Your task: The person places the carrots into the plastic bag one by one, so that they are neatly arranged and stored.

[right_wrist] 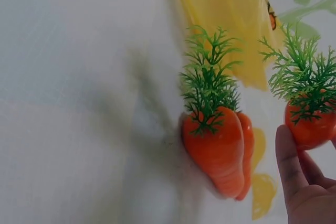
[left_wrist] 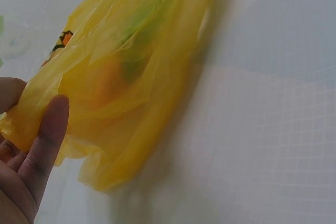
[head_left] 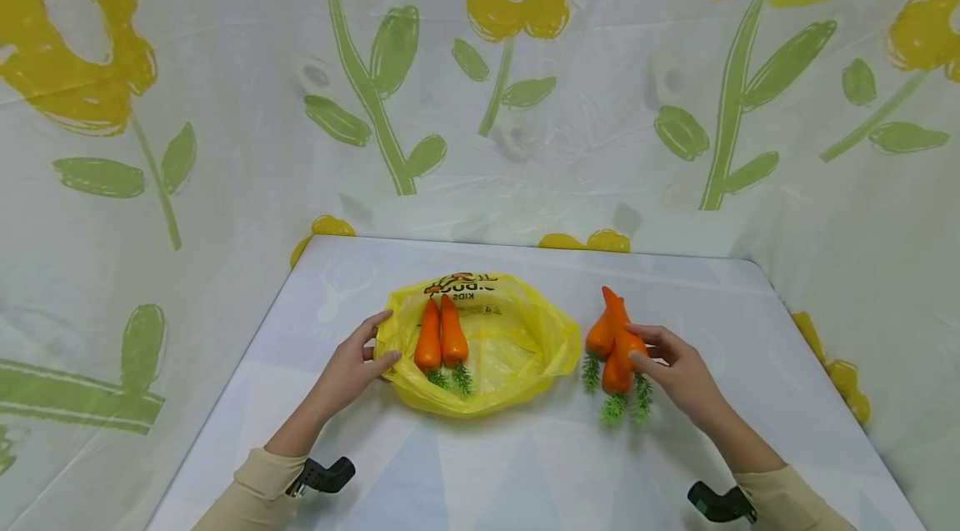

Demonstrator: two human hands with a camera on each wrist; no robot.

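A yellow plastic bag (head_left: 517, 323) lies with its mouth spread, and two orange artificial carrots (head_left: 428, 339) with green tops rest side by side in it. My left hand (head_left: 352, 363) pinches the bag's left rim between thumb and fingers; in the left wrist view the thumb (left_wrist: 50, 135) presses the film. To the right of the bag, my right hand (head_left: 675, 368) holds a carrot (head_left: 628, 338) by its thick end. In the right wrist view, that held carrot (right_wrist: 310, 124) is raised beside two other carrots (right_wrist: 212, 148) lying on the table.
A pale patterned table (head_left: 480, 481) carries everything. Behind and beside it hangs a white sheet (head_left: 585, 156) printed with yellow flowers and green leaves. Black wrist devices (head_left: 326, 477) are strapped on both forearms, over beige sleeves (head_left: 258, 485).
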